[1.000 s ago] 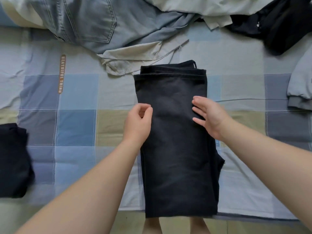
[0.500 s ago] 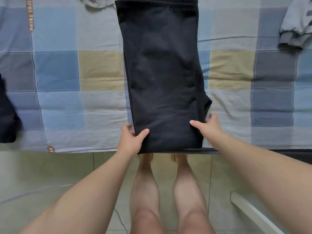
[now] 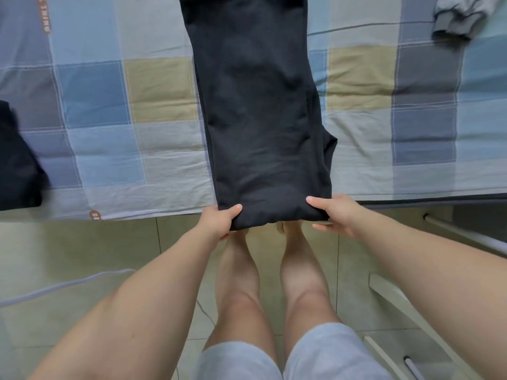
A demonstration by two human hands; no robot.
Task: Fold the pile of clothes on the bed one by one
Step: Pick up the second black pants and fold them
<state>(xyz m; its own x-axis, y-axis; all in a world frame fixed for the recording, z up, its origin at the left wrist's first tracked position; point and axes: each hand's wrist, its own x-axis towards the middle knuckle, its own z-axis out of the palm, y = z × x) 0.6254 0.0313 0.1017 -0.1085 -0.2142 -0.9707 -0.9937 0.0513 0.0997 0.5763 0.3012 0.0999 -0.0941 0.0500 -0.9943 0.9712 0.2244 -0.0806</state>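
A long black garment, folded lengthwise, lies on the checked bedsheet and runs from the top of the view to the bed's near edge. My left hand pinches its near left corner, thumb on top. My right hand grips the near right corner the same way. The near end is lifted slightly off the bed edge. The garment's far end is cut off by the top of the frame.
A folded dark garment sits at the bed's left edge. A grey sleeve with a ribbed cuff lies at the top right. Below the bed are tiled floor, my bare legs and a white frame at the right.
My hands slid from the garment's middle down to its near end and took hold of both corners. The view tilted down, so the pile at the far side left the frame.
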